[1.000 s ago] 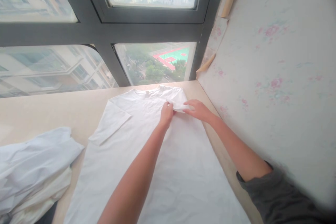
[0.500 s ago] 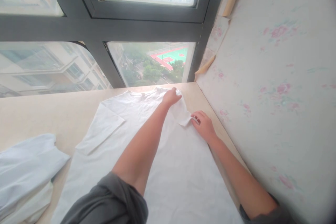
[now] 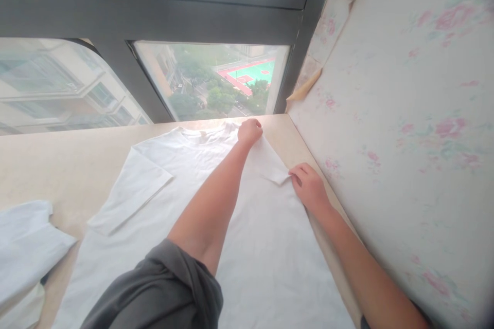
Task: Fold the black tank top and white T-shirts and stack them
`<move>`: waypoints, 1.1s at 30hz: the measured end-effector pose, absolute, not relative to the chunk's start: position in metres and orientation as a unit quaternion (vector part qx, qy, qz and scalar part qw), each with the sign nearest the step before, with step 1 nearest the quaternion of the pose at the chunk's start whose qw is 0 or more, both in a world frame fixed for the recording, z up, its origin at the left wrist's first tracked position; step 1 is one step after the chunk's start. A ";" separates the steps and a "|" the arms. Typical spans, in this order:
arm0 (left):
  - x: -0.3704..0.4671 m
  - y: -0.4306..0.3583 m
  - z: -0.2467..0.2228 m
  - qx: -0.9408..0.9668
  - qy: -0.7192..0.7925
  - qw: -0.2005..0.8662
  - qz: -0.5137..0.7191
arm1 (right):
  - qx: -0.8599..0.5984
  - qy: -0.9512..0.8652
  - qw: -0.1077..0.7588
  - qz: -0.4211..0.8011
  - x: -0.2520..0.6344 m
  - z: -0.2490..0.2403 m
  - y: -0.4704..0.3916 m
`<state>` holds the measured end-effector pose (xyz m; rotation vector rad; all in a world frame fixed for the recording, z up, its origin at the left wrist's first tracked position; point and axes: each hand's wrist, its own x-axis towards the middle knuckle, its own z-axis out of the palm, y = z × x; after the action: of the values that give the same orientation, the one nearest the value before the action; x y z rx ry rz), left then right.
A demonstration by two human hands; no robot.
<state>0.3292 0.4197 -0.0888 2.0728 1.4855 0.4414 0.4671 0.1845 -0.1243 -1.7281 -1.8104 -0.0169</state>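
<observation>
A white T-shirt (image 3: 216, 185) lies spread flat on the pale surface, its neckline toward the window and its lower part running out of view. At the shoulder on the right side of the neck, my left hand (image 3: 250, 132) is closed on the fabric, its fingertips partly hidden. My right hand (image 3: 310, 186) pinches the outer corner of the right-hand sleeve, between thumb and fingers. That sleeve stretches fairly straight between both hands. The left-hand sleeve (image 3: 135, 190) rests folded over the body of the shirt.
More pale folded clothes (image 3: 27, 247) lie at the left edge. A dark-framed window (image 3: 193, 20) rises behind the pale surface (image 3: 42, 164). Close by on the right stands a wall with floral paper (image 3: 405, 128), peeling near the corner.
My right hand has drawn the sleeve corner outward, so the sleeve looks straighter and less crumpled. My left hand stays at the shoulder, its fingers more closed. The view has tilted down slightly.
</observation>
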 end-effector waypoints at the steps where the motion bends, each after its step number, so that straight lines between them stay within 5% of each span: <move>1: 0.329 0.418 -0.089 0.774 0.550 0.267 0.164 | -0.660 -0.688 0.302 -0.009 0.468 -0.123 0.184; 11: 0.289 0.382 -0.070 0.835 0.507 0.156 0.148 | -0.626 -0.700 0.343 0.021 0.455 -0.101 0.196; 24: 0.121 0.288 -0.056 0.849 0.526 0.036 0.016 | -0.657 -0.748 0.082 0.048 0.420 -0.127 0.310; 33: 0.018 0.125 -0.069 0.837 0.546 -0.038 0.010 | -0.672 -0.737 0.067 0.027 0.422 -0.120 0.297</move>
<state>0.0182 0.1252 -0.0689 2.6950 1.7573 0.0310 0.4218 0.2972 -0.1202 -2.0260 -2.2207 0.0806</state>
